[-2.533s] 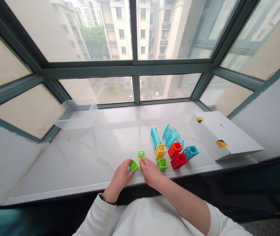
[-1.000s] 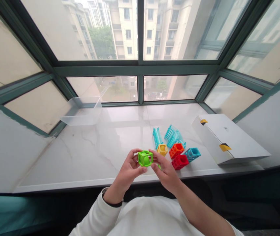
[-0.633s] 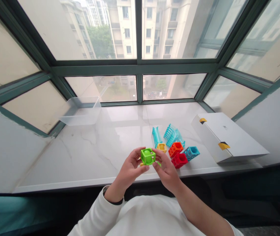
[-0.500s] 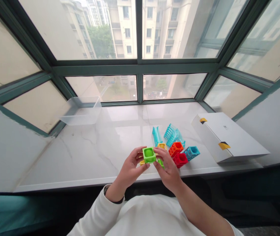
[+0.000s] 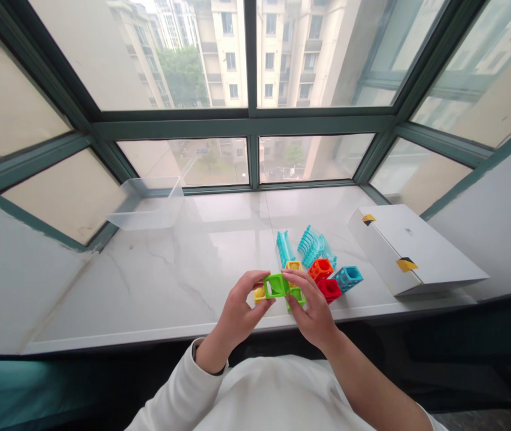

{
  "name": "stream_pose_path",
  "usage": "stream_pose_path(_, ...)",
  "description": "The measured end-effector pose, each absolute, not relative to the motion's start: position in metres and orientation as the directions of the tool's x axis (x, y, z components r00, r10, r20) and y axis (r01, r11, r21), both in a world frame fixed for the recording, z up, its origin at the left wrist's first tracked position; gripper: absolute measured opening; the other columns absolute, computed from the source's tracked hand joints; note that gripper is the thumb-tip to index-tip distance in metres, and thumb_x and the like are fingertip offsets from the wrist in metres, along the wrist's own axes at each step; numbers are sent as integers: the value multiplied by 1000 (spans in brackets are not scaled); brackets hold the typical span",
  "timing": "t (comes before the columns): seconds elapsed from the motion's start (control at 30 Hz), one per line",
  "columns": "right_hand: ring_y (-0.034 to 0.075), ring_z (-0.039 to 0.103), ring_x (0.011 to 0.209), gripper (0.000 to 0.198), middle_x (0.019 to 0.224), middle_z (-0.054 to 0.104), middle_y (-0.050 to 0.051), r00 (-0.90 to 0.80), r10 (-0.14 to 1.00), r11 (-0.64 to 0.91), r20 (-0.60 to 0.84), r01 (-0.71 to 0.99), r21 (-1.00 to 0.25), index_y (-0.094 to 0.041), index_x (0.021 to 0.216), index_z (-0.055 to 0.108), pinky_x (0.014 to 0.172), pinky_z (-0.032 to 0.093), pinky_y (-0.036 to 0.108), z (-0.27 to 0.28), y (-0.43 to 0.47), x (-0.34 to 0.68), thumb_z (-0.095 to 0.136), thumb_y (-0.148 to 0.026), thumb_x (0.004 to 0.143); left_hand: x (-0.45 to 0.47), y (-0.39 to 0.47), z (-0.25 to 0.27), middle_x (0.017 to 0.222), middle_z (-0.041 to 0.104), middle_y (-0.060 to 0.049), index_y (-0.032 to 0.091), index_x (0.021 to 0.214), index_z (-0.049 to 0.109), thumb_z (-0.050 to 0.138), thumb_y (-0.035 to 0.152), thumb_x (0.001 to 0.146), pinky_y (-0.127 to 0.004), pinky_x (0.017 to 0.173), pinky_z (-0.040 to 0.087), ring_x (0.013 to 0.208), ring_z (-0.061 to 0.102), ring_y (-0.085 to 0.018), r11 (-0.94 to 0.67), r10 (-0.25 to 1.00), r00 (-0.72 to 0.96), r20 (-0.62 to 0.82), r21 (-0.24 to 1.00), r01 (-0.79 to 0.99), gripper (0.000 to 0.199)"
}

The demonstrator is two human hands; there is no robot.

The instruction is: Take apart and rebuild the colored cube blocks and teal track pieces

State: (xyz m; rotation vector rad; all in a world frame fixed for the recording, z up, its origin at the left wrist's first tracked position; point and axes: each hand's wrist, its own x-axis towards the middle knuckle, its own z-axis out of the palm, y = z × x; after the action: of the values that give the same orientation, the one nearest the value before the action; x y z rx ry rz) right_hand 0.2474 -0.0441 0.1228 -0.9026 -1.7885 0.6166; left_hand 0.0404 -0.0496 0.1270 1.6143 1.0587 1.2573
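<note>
A hollow green toy block (image 5: 276,286) is held between my two hands above the front of the white sill. The fingers and thumb of my left hand (image 5: 247,299) grip its left side. On its right side, my right hand (image 5: 312,308) grips with thumb and fingers. Just behind and below lie another green block (image 5: 297,294), a yellow block (image 5: 259,294) partly behind my left fingers, and a second yellow block (image 5: 294,265). Close to my right hand stand a red block (image 5: 329,290), an orange-red block (image 5: 321,269) and a blue block (image 5: 349,278).
Translucent turquoise track pieces (image 5: 313,246) and a straight turquoise piece (image 5: 285,248) lie behind the blocks. A white box (image 5: 421,245) with yellow-black tape sits at the right. A clear plastic bin (image 5: 148,206) stands at the back left, near the window. The marble sill (image 5: 170,299) ends at its front edge.
The green block has been turned between my hands, so an opening in another side shows. It has shifted slightly right. My hands still hold it, and the other blocks stay in place.
</note>
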Motion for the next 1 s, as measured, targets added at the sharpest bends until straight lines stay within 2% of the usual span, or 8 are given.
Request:
stream_pose_path(0.17, 27, 60, 134, 50, 144, 61, 11, -246, 820, 572, 516, 337, -748, -31, 150, 53, 111, 56, 47, 122, -42, 258, 58, -20, 102, 45, -48, 125, 132, 69, -9, 27, 138, 61, 78, 28, 91, -43, 107, 58, 116, 70, -24, -308, 950, 100, 297, 942, 133, 50)
stream_pose_path(0.27, 28, 62, 131, 54, 147, 59, 11, -297, 832, 552, 469, 363, -750, -31, 153, 50, 107, 59, 44, 122, -42, 267, 61, -22, 101, 51, -48, 125, 128, 70, -7, 27, 134, 63, 78, 26, 90, -42, 105, 58, 113, 71, -22, -330, 942, 128, 312, 928, 170, 46)
stream_pose_path(0.43, 28, 62, 133, 58, 144, 64, 8, -350, 839, 539, 417, 426, -727, -33, 154, 50, 112, 55, 45, 119, -43, 286, 64, -21, 98, 62, -49, 124, 130, 69, -6, 30, 134, 63, 78, 19, 88, -39, 101, 60, 112, 70, -21, -402, 911, 204, 359, 885, 237, 49)
stream_pose_path(0.67, 27, 62, 136, 56, 146, 64, 8, -333, 860, 507, 386, 469, -723, -32, 155, 49, 115, 53, 46, 111, -47, 301, 59, -22, 101, 75, -45, 114, 127, 72, -4, 32, 138, 59, 76, 16, 88, -40, 100, 58, 111, 71, -22, -396, 909, 284, 305, 842, 366, 56)
stream_pose_path(0.87, 27, 53, 145, 61, 155, 58, 8, -312, 883, 468, 351, 532, -706, -32, 158, 45, 122, 46, 50, 110, -52, 309, 58, -20, 100, 87, -41, 91, 116, 74, -3, 29, 133, 60, 77, 16, 85, -35, 85, 59, 96, 70, -20, -365, 926, 269, 266, 811, 457, 52)
stream_pose_path(1.0, 28, 55, 143, 58, 153, 59, 8, -273, 891, 454, 363, 564, -690, -32, 155, 49, 120, 48, 50, 108, -57, 316, 60, -21, 99, 92, -37, 78, 115, 75, -3, 29, 132, 61, 77, 18, 86, -33, 78, 58, 88, 69, -19, -319, 944, 242, 224, 803, 504, 49)
